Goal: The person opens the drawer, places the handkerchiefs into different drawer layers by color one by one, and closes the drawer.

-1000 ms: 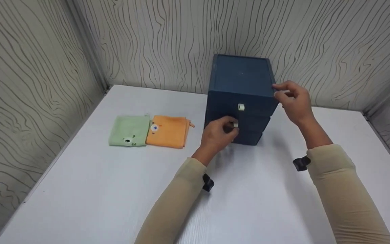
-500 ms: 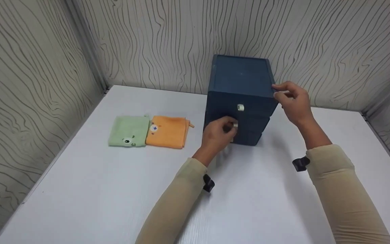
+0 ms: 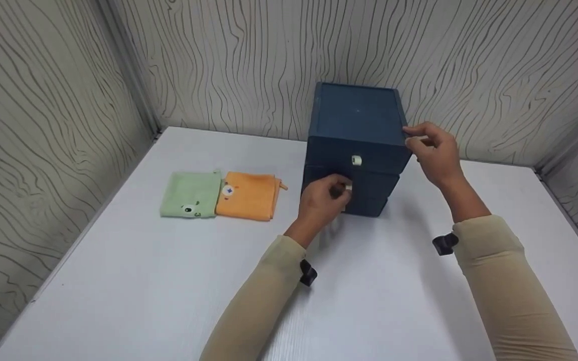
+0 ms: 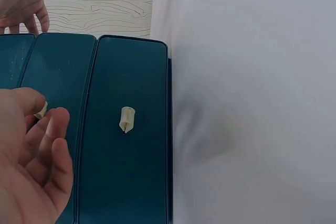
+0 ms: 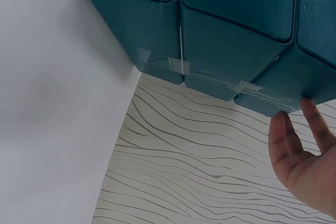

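Observation:
A dark blue drawer cabinet with three stacked drawers stands at the back of the table. My left hand pinches the small pale knob of the middle drawer between thumb and forefinger. Above it, the top drawer's knob is untouched. The bottom drawer's knob shows in the left wrist view, where the drawer fronts look about flush. My right hand touches the cabinet's upper right edge with its fingertips. In the right wrist view its fingers reach out fairly straight against the cabinet's side.
A folded green cloth and a folded orange cloth lie side by side left of the cabinet on the white table. A wood-patterned wall rises close behind the cabinet. Clear tape runs along the cabinet's side.

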Action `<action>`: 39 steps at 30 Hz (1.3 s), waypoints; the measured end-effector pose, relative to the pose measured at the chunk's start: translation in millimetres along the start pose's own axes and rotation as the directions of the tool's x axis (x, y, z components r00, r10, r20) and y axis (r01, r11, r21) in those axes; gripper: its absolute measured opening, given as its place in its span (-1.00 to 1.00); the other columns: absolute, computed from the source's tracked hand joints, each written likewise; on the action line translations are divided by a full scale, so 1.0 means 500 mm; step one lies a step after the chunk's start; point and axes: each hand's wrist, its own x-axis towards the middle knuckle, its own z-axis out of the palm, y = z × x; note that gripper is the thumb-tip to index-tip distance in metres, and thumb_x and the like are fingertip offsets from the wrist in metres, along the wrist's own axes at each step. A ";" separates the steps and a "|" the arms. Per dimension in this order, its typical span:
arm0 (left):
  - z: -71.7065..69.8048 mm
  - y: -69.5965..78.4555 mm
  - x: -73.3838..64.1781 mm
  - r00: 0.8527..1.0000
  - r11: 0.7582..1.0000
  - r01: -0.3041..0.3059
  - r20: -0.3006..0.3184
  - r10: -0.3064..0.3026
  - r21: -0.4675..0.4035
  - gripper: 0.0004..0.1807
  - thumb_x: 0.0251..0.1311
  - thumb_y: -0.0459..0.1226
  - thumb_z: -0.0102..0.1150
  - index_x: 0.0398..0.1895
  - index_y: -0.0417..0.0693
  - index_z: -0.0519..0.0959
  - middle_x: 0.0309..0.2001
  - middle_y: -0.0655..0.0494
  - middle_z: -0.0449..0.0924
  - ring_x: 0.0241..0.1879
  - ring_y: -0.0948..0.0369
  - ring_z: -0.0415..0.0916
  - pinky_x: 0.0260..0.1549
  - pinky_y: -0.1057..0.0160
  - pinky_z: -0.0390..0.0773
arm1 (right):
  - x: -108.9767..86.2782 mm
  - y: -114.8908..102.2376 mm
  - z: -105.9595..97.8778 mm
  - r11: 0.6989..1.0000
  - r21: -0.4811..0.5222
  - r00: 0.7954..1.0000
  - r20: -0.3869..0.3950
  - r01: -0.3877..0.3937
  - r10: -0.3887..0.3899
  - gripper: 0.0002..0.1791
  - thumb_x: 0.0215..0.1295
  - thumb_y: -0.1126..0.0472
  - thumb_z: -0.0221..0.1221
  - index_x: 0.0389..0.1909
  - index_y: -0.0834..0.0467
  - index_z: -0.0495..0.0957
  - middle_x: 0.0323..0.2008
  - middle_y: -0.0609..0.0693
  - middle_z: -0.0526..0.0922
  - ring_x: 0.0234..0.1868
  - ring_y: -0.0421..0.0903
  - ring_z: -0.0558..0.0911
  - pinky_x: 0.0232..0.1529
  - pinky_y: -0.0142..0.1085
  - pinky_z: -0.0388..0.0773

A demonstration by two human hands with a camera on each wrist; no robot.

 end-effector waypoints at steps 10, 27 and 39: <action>-0.003 -0.003 -0.004 1.000 1.000 -0.008 0.010 0.008 -0.010 -0.84 0.19 -0.12 0.22 -0.17 0.32 0.64 -0.38 0.47 0.60 -0.42 0.48 0.50 -0.27 0.36 0.51 | -0.001 0.000 0.002 1.000 0.005 1.000 -0.008 0.007 -0.007 -0.72 0.34 0.16 0.06 -0.03 0.12 0.62 0.03 -0.01 0.57 -0.24 -0.35 0.56 -0.33 -0.47 0.45; -0.005 -0.005 -0.015 1.000 0.999 -0.025 0.012 0.025 -0.020 -0.84 0.17 -0.12 0.24 -0.18 0.32 0.65 -0.37 0.46 0.62 -0.34 0.47 0.50 -0.27 0.37 0.52 | -0.001 0.000 0.002 1.000 0.018 1.000 -0.010 0.011 -0.011 -0.72 0.34 0.17 0.06 -0.03 0.12 0.62 0.01 -0.05 0.58 -0.27 -0.34 0.57 -0.36 -0.46 0.44; -0.011 -0.005 -0.024 0.997 0.997 -0.069 0.032 0.070 -0.022 -0.84 0.17 -0.13 0.23 -0.18 0.28 0.66 -0.37 0.44 0.66 -0.34 0.49 0.52 -0.26 0.39 0.51 | -0.001 0.002 0.000 0.999 0.055 1.000 -0.003 -0.001 0.001 -0.72 0.32 0.18 0.08 -0.02 0.11 0.63 -0.03 -0.19 0.59 -0.26 -0.36 0.57 -0.38 -0.47 0.44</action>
